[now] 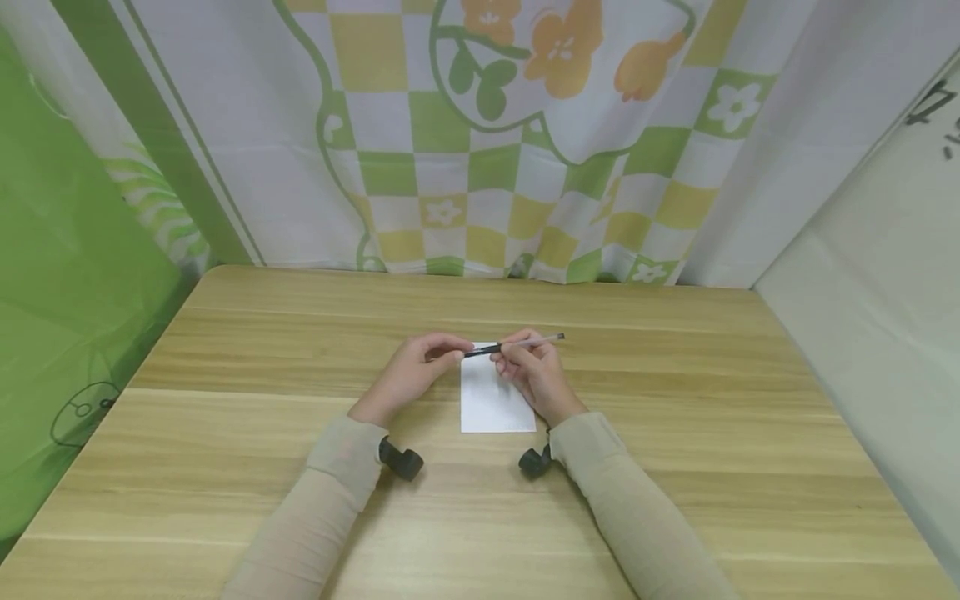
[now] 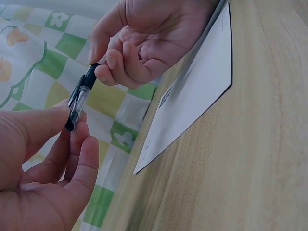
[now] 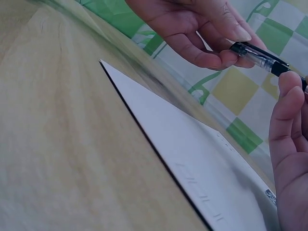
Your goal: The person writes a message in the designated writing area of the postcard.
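Observation:
A capped pen [image 1: 517, 343] with a black grip and clear cap is held between both hands above a white card or thin notepad [image 1: 495, 400]. My left hand [image 1: 416, 371] pinches the cap end between thumb and fingers, plain in the left wrist view, where the clip [image 2: 76, 90] runs along the cap. My right hand [image 1: 538, 375] pinches the pen's dark middle, and its pale barrel sticks out past the fingers to the right. In the right wrist view the right hand [image 3: 291, 144] partly hides the barrel. The white card lies flat on the table, with a small dark printed mark [image 2: 165, 97].
The wooden table [image 1: 262, 400] reaches back to a checked curtain [image 1: 495, 175]. A green cloth [image 1: 75, 275] hangs at the left and a pale wall panel [image 1: 877, 233] stands at the right. Black wrist mounts [image 1: 401, 461] sit by both sleeves.

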{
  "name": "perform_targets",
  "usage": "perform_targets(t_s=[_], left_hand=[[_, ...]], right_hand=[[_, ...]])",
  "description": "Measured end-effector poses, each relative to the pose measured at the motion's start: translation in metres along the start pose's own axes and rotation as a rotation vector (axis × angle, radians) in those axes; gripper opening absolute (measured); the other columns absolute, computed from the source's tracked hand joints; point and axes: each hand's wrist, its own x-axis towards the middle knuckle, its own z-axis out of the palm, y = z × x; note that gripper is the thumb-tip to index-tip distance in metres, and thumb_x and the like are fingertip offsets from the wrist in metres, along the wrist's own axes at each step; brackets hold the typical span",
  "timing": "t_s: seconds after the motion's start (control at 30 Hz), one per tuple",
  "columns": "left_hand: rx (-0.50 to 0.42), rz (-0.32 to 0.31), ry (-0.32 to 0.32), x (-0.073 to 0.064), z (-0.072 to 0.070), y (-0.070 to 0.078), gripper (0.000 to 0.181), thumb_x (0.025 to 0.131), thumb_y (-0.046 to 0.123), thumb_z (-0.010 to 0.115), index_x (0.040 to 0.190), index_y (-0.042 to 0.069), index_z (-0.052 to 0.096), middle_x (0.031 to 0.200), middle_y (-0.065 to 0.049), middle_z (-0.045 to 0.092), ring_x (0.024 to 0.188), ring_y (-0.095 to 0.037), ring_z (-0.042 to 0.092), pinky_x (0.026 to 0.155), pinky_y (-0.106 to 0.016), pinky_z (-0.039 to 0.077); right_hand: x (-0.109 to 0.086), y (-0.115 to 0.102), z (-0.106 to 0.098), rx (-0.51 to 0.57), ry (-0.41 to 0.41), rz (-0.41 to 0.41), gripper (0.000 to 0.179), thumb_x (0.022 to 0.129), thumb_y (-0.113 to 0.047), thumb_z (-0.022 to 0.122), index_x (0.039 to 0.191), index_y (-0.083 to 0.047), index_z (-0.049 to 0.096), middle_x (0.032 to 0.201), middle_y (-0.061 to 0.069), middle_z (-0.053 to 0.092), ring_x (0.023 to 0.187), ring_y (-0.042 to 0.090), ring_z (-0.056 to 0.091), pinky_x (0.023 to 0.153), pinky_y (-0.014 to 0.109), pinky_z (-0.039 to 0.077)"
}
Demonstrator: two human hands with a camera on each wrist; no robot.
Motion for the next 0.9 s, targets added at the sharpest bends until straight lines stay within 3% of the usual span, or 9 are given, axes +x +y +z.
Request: perform_targets(t_s=[0.4, 0.73, 0.9], left_hand=[[-0.090, -0.041, 0.053, 0.0023, -0.0006, -0.0045, 0.027, 0.102, 0.019, 0.062, 0.123, 0.002, 0.068, 0.123, -0.014, 0.069, 0.108, -0.031, 0.069, 0.097, -0.041, 0.055], [-0.139, -0.113, 0.113, 0.0015, -0.0024, -0.0024, 0.034, 0.103, 0.025, 0.061, 0.128, 0.001, 0.062, 0.119, -0.019, 0.068, 0.112, -0.033, 0.067, 0.100, -0.042, 0.054], [-0.170, -0.110, 0.142, 0.0020, -0.0026, -0.0041, 0.032, 0.103, 0.025, 0.061, 0.125, 0.001, 0.063, 0.119, -0.020, 0.069, 0.110, -0.033, 0.066, 0.099, -0.042, 0.054]], right_hand=[[0.0012, -0.0016, 0.0010, 0.055, -0.006, -0.002, 0.014, 0.096, 0.005, 0.053, 0.092, -0.004, 0.063, 0.081, 0.008, 0.070, 0.067, 0.012, 0.062, 0.059, 0.017, 0.052], [-0.0002, -0.0025, -0.0007, -0.047, -0.016, 0.024, 0.015, 0.095, 0.004, 0.058, 0.095, -0.008, 0.068, 0.086, 0.006, 0.071, 0.073, 0.012, 0.062, 0.065, 0.018, 0.052], [-0.0020, -0.0029, -0.0012, -0.103, -0.026, 0.039, 0.014, 0.095, 0.002, 0.061, 0.100, -0.008, 0.069, 0.090, 0.007, 0.074, 0.077, 0.012, 0.063, 0.069, 0.019, 0.053]])
